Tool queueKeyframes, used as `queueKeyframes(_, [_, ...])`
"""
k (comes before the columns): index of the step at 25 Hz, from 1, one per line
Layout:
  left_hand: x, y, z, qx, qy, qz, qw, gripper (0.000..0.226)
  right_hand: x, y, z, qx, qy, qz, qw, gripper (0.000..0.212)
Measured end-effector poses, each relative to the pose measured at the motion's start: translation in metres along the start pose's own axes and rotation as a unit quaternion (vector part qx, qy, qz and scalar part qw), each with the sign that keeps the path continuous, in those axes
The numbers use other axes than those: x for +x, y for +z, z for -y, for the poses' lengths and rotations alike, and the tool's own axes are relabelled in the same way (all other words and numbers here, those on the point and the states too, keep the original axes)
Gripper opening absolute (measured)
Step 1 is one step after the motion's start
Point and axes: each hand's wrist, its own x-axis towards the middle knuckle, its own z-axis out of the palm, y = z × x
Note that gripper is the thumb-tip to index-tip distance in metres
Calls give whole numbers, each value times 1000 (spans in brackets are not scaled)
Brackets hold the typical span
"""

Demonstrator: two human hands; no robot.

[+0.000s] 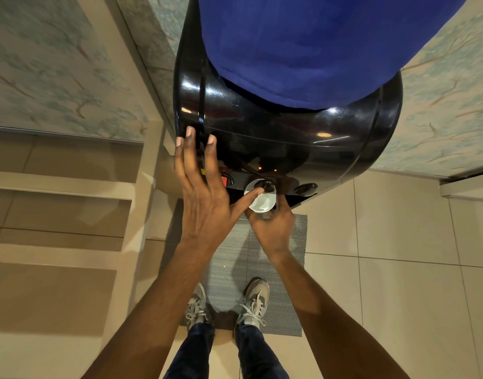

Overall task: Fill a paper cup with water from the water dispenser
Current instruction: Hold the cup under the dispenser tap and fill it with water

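The right hand (271,228) grasps a small white paper cup (261,199) from below and behind, its fingers wrapped round the wall under the rim, so the open mouth faces up. Just above that grip sits the middle tap of the glossy black water dispenser (275,132), which carries a large blue water bottle (303,50). A red tap (224,180) lies to the left of the grip and a dark tap (305,189) to the right. The left hand (204,198) is spread wide and grasps nothing; its fingertips rest on the dispenser's front and its thumb reaches to the cup's rim. Whether water lies in the cup I cannot tell. The cup looks light and thin-walled, so it likely buckles under a hard squeeze and grows heavier as it fills. A gentle hold round the mid-wall, below the stiff rolled rim, seems best.
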Motion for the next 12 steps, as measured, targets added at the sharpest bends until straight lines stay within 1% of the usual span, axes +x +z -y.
queueKeyframes(4, [-8, -11, 1, -20, -17, -31, 999, 113, -4, -1, 1, -3, -4, 7, 1000, 54])
queueKeyframes(8, [-19, -23, 0, -70, -57, -27, 996, 91, -7, -4, 1, 0, 7, 22, 1000, 56])
queueKeyframes(12, [-34, -33, -3, -110, -68, -12, 992, 74, -15, -11, 0, 0, 18, 32, 999, 62])
